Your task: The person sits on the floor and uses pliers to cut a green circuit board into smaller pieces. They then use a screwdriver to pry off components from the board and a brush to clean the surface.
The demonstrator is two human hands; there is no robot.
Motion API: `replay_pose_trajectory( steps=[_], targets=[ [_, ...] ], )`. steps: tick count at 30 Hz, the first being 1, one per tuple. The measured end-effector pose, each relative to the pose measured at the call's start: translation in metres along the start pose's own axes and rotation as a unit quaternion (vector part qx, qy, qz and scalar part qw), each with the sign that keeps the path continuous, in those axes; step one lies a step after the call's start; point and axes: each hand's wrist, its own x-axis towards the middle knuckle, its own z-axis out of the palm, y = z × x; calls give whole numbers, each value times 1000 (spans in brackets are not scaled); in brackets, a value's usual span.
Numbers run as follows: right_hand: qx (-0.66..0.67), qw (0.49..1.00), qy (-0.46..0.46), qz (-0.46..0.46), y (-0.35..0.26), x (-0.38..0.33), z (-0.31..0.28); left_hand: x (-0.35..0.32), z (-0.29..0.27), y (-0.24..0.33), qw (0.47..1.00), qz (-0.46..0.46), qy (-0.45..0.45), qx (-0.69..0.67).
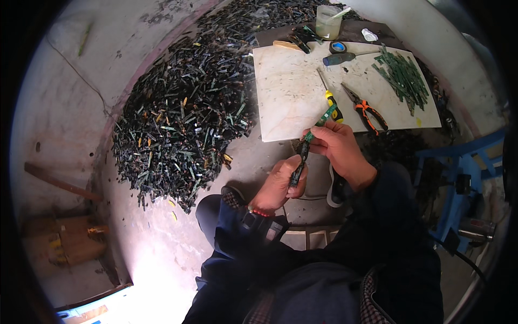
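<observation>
1. The green circuit strip, long and narrow, sits at the centre of the frame, held in the air between both hands above the person's lap, just below the near edge of the pale slab.
2. The left hand has its fingers closed around the strip's lower, darker end; the right hand pinches the upper part, thumb and fingers shut on it just below the green tip that pokes out toward the slab.
3. It looks light and stiff, a thin board that would likely flex a little and then snap rather than bend, so I judge it brittle. Its edges may be sharp. The flat faces near each end seem the safest places to take hold.
4. The marble slab serves as the bench in the upper middle of the frame. On it lie a yellow-handled screwdriver, orange-handled pliers, a dark-handled tool and a loose stack of green strips at the upper right.
5. Beyond the slab stand a cloudy plastic cup and a roll of tape.
6. A large heap of similar strips covers the floor at upper left and centre.
7. A blue stool stands at the right edge.
</observation>
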Motion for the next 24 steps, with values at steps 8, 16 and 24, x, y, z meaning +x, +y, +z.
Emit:
replay_pose_trajectory(
  steps=[8, 16, 24],
  targets=[
    [-499, 710, -143, -476, -9, -11, 8, -10, -5, -4, 999, -27, 36, -20],
    [46, 999, 20, 21, -6, -2, 5, -3, 0, 1, 999, 15, -5, 31],
    [-463, 774, -155, -403, -4, -10, 5, -17, -2, -8, 1000, 2, 27, 9]
  ],
)
